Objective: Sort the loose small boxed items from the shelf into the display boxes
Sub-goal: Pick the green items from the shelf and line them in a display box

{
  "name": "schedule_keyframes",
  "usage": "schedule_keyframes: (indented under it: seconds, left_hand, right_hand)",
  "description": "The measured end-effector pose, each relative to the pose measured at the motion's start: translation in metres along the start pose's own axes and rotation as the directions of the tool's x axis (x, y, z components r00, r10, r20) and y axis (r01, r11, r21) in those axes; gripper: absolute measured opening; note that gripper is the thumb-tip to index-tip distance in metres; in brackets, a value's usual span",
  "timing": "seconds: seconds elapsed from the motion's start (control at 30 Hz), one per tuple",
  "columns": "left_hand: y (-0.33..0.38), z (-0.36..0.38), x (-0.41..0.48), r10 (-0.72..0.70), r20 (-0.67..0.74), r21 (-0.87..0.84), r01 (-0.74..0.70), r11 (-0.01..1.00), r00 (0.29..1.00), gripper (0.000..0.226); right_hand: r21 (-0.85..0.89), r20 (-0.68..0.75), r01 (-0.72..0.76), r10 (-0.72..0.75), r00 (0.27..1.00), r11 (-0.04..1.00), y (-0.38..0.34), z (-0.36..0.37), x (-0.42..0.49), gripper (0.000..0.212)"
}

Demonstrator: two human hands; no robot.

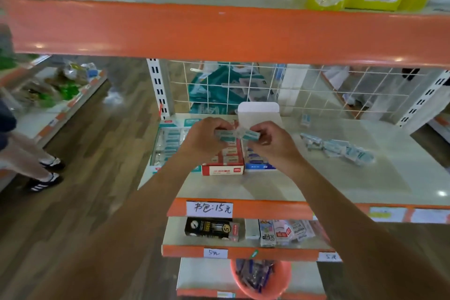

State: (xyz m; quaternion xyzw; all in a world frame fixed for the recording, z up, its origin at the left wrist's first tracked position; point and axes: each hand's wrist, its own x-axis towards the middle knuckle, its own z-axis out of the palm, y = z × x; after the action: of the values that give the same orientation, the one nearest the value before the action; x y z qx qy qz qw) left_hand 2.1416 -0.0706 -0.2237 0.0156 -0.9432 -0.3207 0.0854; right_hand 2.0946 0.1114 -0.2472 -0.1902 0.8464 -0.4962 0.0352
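Left hand (207, 137) and right hand (271, 142), fingers curled, pinch small teal boxes (250, 134) held between them. Red display box (222, 169) sits just below both hands. Loose pile (341, 148) lies on the shelf (304, 185), right of the right hand.

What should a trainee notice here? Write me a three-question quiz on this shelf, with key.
1. True or false: the left hand and the right hand both pinch teal boxes.
2. Relative to the blue box, the loose pile lies: A) left; B) right; C) inside.
3. What colour are the shelf edges?
Key: 1 true; 2 B; 3 orange.
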Motion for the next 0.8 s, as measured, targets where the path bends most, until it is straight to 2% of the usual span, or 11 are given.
schedule_keyframes:
  seconds: [0.1, 0.3, 0.43, 0.67, 0.8]
  left_hand:
    - [-0.021, -0.019, -0.003, 0.004, 0.028, 0.025, -0.005, 1.0, 1.0, 0.033]
    - [-0.054, -0.046, -0.007, -0.014, 0.019, 0.097, 0.012, 0.995, 1.0, 0.033]
    - [-0.073, -0.057, -0.01, -0.025, 0.035, 0.144, 0.02, 0.989, 0.999, 0.031]
    - [-0.094, -0.066, -0.022, -0.049, 0.131, 0.274, 0.011, 0.962, 0.99, 0.03]
    - [-0.103, -0.067, -0.026, -0.049, 0.159, 0.309, -0.003, 0.951, 0.986, 0.029]
  right_hand:
    - [-0.073, 0.045, 0.062, -0.059, 0.997, 0.995, -0.012, 0.025, 0.007, 0.029]
    - [-0.281, 0.036, 0.185, -0.183, 0.983, 0.942, -0.029, 0.059, 0.02, 0.03]
    - [-0.348, 0.086, 0.271, -0.257, 0.962, 0.897, -0.044, 0.073, 0.022, 0.021]
    - [-0.349, 0.156, 0.278, -0.237, 0.959, 0.895, -0.047, 0.096, 0.022, 0.016]
    - [-0.408, 0.196, 0.3, -0.238, 0.951, 0.863, -0.051, 0.101, 0.02, 0.015]
